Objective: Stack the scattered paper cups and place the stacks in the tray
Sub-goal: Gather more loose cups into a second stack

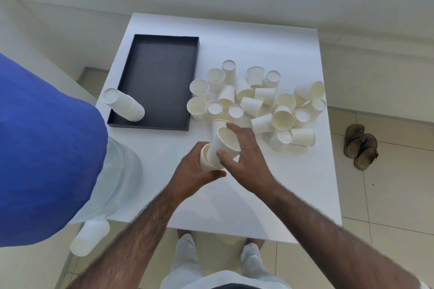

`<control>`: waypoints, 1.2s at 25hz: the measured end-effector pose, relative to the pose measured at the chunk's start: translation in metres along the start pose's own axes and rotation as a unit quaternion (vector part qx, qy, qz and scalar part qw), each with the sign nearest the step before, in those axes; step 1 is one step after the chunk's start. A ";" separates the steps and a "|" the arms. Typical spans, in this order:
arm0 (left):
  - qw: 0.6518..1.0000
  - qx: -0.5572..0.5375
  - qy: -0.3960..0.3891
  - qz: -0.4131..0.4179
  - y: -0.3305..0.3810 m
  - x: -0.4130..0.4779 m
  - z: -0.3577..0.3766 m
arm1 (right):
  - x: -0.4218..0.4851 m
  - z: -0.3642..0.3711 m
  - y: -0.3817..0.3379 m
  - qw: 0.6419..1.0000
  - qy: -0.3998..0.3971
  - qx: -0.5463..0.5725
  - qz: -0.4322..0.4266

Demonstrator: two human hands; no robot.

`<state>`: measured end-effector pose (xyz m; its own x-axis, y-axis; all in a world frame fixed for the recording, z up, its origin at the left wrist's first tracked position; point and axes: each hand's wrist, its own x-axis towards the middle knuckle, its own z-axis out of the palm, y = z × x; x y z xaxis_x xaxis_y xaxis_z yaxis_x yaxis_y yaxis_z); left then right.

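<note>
Several white paper cups [258, 101] lie scattered, upright, upside down and on their sides, on the right half of the white table [270, 195]. A black tray [164, 42] sits at the left with one stack of upside-down cups [126, 105] in its near left corner. My left hand [190, 176] grips a short stack of cups [207, 159] near the table's middle. My right hand [246, 159] holds a single cup [226, 139] tilted, its base going into the top of that stack.
A large blue object [42, 148] fills the left of the view, with a clear water bottle [117, 176] below it. One cup [90, 239] lies on the floor at the lower left. Brown sandals [360, 145] stand on the tiles at the right.
</note>
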<state>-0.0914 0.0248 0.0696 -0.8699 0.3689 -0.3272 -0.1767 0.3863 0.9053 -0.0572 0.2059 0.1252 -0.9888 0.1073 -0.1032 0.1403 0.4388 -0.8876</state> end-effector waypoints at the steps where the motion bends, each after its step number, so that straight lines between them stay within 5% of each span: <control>1: 1.000 0.007 -0.001 -0.002 0.000 -0.001 0.001 | -0.001 0.002 0.002 1.000 0.017 0.008 0.003; 3: 1.000 0.018 -0.005 -0.005 0.002 -0.002 0.004 | -0.004 0.008 0.006 0.999 0.039 0.019 0.006; 8: 0.999 0.014 -0.047 0.000 0.014 0.003 0.024 | -0.013 0.020 0.020 0.998 -0.047 -0.015 0.050; 13: 0.987 0.018 -0.153 -0.047 0.000 0.022 0.023 | -0.015 -0.020 0.049 0.990 0.058 0.040 0.125; 19: 0.965 0.125 0.171 -0.155 -0.015 0.097 0.062 | -0.040 -0.076 0.079 0.968 0.144 0.057 0.199; 25: 0.932 0.243 0.200 -0.181 -0.029 0.143 0.090 | -0.061 -0.098 0.093 0.968 0.147 0.009 0.203; 30: 0.975 0.155 0.138 -0.077 -0.032 0.118 0.064 | -0.035 -0.098 0.083 0.968 0.163 0.036 0.185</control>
<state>-0.1591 0.1098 -0.0149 -0.9428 0.0611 -0.3277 -0.2040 0.6718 0.7121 -0.0057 0.3265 0.0992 -0.8016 0.5260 -0.2841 0.4671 0.2544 -0.8468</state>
